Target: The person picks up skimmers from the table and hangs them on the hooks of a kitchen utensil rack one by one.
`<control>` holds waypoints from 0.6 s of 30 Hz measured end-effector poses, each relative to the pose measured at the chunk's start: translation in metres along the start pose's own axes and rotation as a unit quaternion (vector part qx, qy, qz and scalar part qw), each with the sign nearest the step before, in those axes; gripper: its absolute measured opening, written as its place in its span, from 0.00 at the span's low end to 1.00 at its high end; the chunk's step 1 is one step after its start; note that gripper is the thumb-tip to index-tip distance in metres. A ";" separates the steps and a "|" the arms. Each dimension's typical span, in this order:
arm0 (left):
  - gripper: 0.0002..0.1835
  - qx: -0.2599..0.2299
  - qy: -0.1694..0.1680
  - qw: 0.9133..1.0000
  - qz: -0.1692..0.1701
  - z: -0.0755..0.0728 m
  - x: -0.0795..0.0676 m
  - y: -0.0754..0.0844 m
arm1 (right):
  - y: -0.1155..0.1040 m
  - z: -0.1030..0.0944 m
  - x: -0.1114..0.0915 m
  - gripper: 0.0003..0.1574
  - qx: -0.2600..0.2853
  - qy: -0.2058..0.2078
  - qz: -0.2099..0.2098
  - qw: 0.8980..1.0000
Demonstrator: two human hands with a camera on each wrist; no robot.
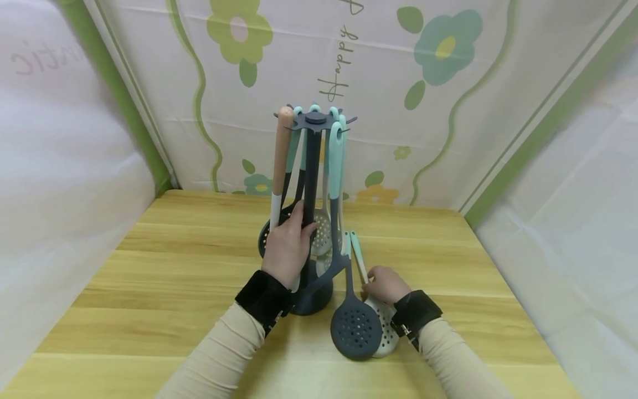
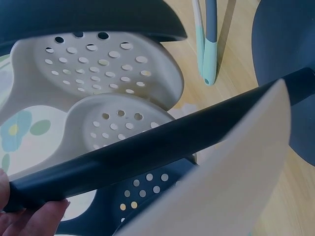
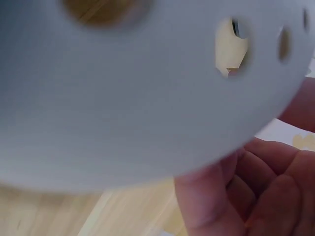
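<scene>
A dark utensil stand (image 1: 312,183) with a round base and a hooked top stands on the table. My left hand (image 1: 288,246) grips its upright pole (image 2: 147,152). Around the pole hang several utensils, among them a wooden-handled one (image 1: 284,149), a dark one with a mint handle (image 1: 336,160) and pale perforated skimmers (image 2: 98,64). Right of the base lie a dark skimmer (image 1: 356,330) and a white skimmer (image 1: 387,321), the dark one partly over the white. My right hand (image 1: 387,285) pinches the white skimmer near its neck; its perforated head fills much of the right wrist view.
The wooden table (image 1: 149,288) extends to both sides of the stand. A flowered white curtain (image 1: 379,149) hangs behind it, with white side walls (image 1: 65,183) at left and right.
</scene>
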State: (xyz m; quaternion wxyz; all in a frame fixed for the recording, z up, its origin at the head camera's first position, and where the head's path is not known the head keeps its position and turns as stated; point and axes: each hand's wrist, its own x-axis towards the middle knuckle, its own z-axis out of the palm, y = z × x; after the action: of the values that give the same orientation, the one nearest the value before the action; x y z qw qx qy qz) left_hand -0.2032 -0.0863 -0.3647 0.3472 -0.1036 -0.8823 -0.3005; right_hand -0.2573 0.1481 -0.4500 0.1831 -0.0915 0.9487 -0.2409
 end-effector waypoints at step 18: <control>0.22 0.004 0.004 1.000 -0.002 0.001 -0.001 0.000 | -0.005 -0.015 -0.012 0.26 0.005 0.073 -0.028 0.997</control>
State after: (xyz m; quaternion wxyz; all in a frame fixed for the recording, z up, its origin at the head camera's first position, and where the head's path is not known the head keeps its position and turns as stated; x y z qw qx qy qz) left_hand -0.2031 -0.0859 -0.3655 0.3507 -0.0994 -0.8823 -0.2977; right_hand -0.2517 0.1535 -0.4319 0.1073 -0.0989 0.9553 -0.2571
